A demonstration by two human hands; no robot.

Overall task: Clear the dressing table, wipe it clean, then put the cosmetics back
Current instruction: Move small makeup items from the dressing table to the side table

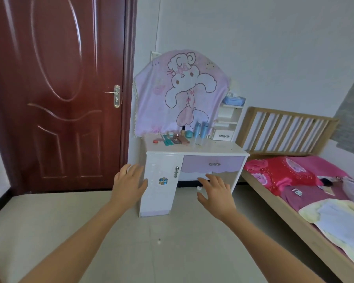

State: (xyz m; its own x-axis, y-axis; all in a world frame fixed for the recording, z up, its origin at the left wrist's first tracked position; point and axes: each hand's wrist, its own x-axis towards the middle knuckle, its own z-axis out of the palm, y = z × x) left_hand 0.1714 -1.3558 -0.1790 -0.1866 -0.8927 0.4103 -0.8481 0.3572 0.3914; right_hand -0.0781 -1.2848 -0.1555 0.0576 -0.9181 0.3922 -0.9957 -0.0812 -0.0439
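Note:
A white and lilac dressing table (223,149) stands against the far wall, its mirror draped with a pink cartoon cloth (180,92). Cosmetics crowd the back left of its top: two tall blue bottles (200,129), a teal round jar (189,133), a small dark-capped bottle (183,130), a small white jar (170,134) and flat pink, teal and rose-gold cases (173,139). My left hand (129,184) and my right hand (216,194) reach forward, fingers spread and empty, well short of the table and below its top.
A dark red door (57,92) stands shut on the left. A wooden bed (294,203) with red and pink bedding and a pale yellow towel (339,223) fills the right. A blue tissue box (233,100) sits on the table's side shelf. Beige tiled floor lies between me and the table.

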